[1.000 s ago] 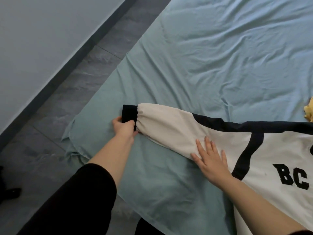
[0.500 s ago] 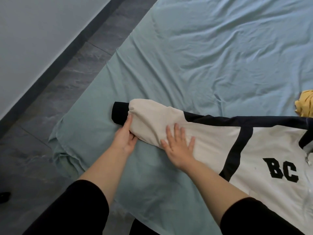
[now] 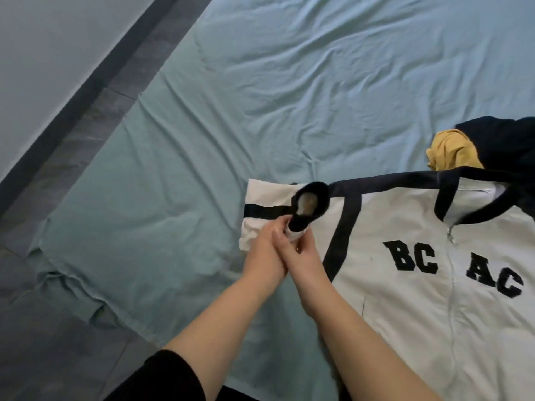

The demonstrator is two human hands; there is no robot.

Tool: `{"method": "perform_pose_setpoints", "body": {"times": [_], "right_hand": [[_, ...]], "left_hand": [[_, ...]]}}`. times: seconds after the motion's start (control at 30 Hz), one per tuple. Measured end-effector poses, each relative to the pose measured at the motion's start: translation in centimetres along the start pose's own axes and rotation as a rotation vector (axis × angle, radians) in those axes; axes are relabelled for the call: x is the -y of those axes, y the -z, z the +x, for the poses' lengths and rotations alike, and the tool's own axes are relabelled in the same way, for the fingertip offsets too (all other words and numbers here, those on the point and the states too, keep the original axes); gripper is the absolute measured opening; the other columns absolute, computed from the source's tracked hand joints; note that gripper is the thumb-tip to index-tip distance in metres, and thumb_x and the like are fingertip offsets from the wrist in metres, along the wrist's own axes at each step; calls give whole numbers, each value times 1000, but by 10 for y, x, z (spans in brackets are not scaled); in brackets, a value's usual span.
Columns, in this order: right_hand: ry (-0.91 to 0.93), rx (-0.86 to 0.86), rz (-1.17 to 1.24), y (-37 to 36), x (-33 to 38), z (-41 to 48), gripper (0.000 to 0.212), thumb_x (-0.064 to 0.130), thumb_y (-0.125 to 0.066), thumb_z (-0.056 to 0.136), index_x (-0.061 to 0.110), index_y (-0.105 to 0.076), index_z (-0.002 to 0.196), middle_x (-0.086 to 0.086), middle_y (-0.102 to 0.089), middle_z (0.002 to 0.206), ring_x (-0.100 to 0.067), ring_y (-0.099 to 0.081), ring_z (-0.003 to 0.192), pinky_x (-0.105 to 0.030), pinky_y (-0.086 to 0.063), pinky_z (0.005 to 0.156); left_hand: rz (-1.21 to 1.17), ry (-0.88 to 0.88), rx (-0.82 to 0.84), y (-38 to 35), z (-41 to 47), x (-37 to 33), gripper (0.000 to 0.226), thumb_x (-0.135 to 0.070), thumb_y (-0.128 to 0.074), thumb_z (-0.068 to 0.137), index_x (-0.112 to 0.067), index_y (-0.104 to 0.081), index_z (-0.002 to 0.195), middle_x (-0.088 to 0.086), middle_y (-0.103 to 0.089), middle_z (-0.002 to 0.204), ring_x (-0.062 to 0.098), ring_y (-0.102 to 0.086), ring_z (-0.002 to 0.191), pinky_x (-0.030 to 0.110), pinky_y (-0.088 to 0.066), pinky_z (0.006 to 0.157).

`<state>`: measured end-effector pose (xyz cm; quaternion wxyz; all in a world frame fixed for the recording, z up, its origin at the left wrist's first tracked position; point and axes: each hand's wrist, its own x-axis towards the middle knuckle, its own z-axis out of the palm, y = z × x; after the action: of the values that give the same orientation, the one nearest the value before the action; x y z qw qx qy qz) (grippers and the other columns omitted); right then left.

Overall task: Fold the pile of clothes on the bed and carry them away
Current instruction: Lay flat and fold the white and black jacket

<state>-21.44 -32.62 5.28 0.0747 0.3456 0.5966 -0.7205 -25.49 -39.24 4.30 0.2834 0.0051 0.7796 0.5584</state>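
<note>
Teal bed sheet (image 3: pixel 289 82) fills the view, with grey floor (image 3: pixel 58 198) at 9 o'clock. White jacket (image 3: pixel 405 299) with navy trim, lettered BC AC, lies flat at 4 o'clock. Its sleeve (image 3: pixel 266 198) is doubled over toward the chest, and the navy cuff (image 3: pixel 311 204) stands raised with its opening toward the camera. Left hand (image 3: pixel 265 250) and right hand (image 3: pixel 301 256), touching each other, both pinch the sleeve just below the cuff with curled fingers. At 2 o'clock, a yellow garment (image 3: pixel 451 151) touches a dark garment (image 3: pixel 506 146).
</note>
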Motion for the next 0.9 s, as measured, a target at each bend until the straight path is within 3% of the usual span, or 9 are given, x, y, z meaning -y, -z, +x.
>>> {"method": "perform_pose_setpoints", "body": {"times": [0.13,0.23,0.3,0.4,0.47,0.57,0.77,0.83,0.9], "right_hand": [[-223,-326,395,72,-18,17,16,37,-63,89,23,-64,97,-3,-74,93,-13,-72,81,-27,-56,71],[-265,-393,322,140,-36,19,14,19,-65,88,13,-61,100,-9,-70,101,-23,-68,94,-42,-54,91],[-282,-417,271,182,-42,14,21,18,-71,84,15,-60,101,-7,-69,106,-25,-64,103,-47,-48,100],[-278,-478,200,243,-43,4,33,21,-74,80,13,-59,109,-7,-67,111,-25,-62,107,-46,-47,101],[-243,-545,149,285,-45,-1,31,19,-74,80,10,-62,107,-7,-69,105,-24,-65,100,-41,-52,92],[-193,-625,95,349,-42,-8,19,21,-74,81,13,-61,92,1,-64,88,-12,-59,71,-24,-48,59],[-205,-744,8,443,-46,-20,22,33,-66,88,17,-51,83,-1,-52,68,-11,-46,48,-22,-38,42],[-208,-757,-1,453,-45,-23,26,32,-68,86,14,-53,99,-5,-61,89,-18,-59,67,-29,-53,58],[-152,-856,-84,454,-45,-26,51,31,-72,82,11,-48,122,-5,-56,115,-23,-58,100,-36,-50,90]], "left_hand": [[390,-167,229,-49,-11,-3,33,-20,-57,88,-31,-65,119,-10,-67,108,9,-61,102,33,-50,93],[751,-432,-61,-72,-15,-2,38,-39,-51,87,-32,-63,122,-11,-65,119,18,-57,111,40,-43,96],[950,-393,-162,-86,-15,3,52,-46,-47,90,-33,-46,140,-5,-47,146,25,-40,132,47,-30,105],[1121,-176,16,-115,-11,19,72,-62,-27,94,-40,10,150,-2,15,161,25,20,147,53,5,115],[1163,-179,109,-141,-11,23,71,-66,-14,90,-44,28,144,-7,27,158,21,36,139,55,14,113],[1179,-234,177,-182,-12,18,69,-68,-6,87,-46,32,140,-8,27,158,17,40,135,54,18,112],[1220,-290,246,-234,-4,13,67,-69,-5,88,-44,28,142,-7,18,161,18,25,145,49,14,116],[1238,-289,300,-240,-2,12,67,-67,-7,90,-42,25,143,-6,17,161,18,24,145,47,9,119],[1226,-300,299,-239,-1,8,65,-64,-9,92,-42,22,144,-7,16,161,15,24,145,45,11,119]]}}
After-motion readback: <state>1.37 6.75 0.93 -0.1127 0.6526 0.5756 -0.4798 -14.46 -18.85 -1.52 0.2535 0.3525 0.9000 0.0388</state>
